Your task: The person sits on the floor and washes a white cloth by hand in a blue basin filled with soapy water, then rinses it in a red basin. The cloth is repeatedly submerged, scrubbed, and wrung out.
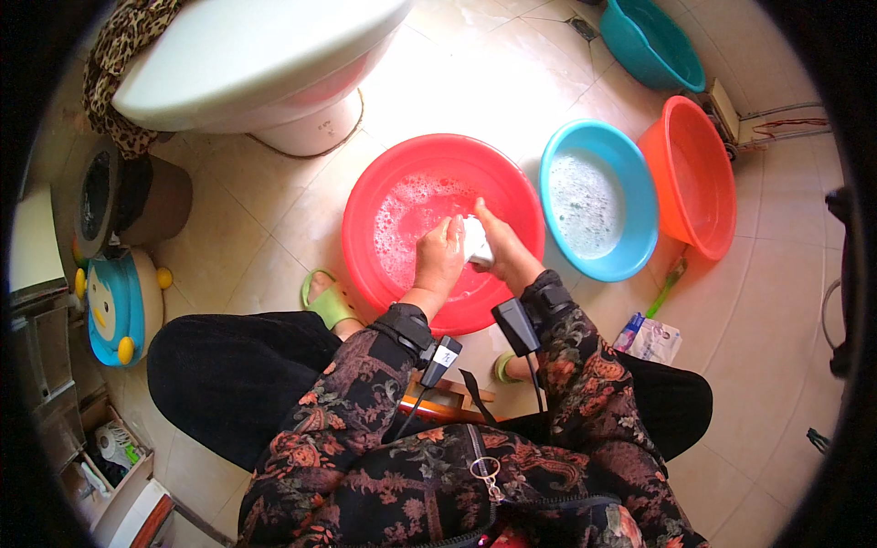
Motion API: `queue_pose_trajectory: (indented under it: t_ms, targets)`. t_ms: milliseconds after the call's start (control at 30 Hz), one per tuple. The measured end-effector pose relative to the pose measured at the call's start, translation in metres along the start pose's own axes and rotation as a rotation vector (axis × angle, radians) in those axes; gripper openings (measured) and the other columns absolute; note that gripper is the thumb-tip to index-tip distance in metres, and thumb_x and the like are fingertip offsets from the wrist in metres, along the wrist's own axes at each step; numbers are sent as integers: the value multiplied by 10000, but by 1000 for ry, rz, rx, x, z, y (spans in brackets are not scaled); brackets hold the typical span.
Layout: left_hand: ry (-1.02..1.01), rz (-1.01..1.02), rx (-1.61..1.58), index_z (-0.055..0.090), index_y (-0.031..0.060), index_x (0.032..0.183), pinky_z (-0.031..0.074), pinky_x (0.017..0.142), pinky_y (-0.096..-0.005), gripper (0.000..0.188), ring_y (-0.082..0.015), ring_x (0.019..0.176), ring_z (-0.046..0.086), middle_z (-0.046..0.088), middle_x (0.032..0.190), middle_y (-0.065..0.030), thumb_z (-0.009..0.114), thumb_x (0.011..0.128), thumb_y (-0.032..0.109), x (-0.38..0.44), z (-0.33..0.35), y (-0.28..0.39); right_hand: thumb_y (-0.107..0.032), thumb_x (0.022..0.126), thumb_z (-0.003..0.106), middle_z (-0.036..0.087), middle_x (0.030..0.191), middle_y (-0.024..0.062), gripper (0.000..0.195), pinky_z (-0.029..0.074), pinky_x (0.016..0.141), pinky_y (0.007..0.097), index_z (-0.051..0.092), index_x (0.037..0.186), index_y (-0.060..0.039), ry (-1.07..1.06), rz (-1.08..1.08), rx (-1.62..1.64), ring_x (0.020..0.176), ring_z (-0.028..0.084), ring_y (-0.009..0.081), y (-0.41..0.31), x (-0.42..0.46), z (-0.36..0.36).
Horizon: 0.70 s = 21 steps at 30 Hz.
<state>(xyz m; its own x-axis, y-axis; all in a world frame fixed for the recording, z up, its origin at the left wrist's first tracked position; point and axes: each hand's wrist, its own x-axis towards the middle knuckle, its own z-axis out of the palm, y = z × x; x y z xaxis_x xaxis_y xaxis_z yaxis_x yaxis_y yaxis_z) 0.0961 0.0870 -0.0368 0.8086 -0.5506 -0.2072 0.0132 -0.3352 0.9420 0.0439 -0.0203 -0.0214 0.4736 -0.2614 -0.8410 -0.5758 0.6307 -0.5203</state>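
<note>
Over a red plastic basin point(356, 205) of sudsy water, my left hand point(440, 259) and my right hand point(505, 248) hold a small white object point(475, 241) between them. It looks like wet cloth, but its kind is not certain. The left fingers press against its left side, and the right hand wraps its right side with the thumb pointing up. Foam point(404, 205) lies on the water, mostly at the left and back. Just right of the red basin stands a blue basin point(634, 264) with foamy water.
An orange basin point(685, 171) and a teal basin point(651, 55) stand at the back right. A green-handled brush point(666, 291) and a printed packet point(651, 339) lie on the tiles. A white toilet point(274, 68) is at the back left, near a dark bin point(157, 198) and a blue penguin-faced item point(116, 308).
</note>
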Motion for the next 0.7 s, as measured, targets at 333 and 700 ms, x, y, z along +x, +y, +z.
queue_pose_trajectory:
  t_ms: [333,700]
  targets:
    - [86,-415,94,372,28,1334,376,964,-408,612,-370,1169,468,462,1264,-275,519,874,403,20,-14,-84,-266,684,739,468,1093,312,694,521,660,435,382,1263,-129,508,-747,-1277,814,586,426,79,68,-35]
    - [-65,-839,-620,431,37,1250,422,920,-390,699,-222,1092,520,526,1199,-94,477,840,602,12,-20,-54,-96,794,549,644,882,66,247,514,630,259,614,1020,-18,-318,-202,-181,734,630,143,21,2,-31]
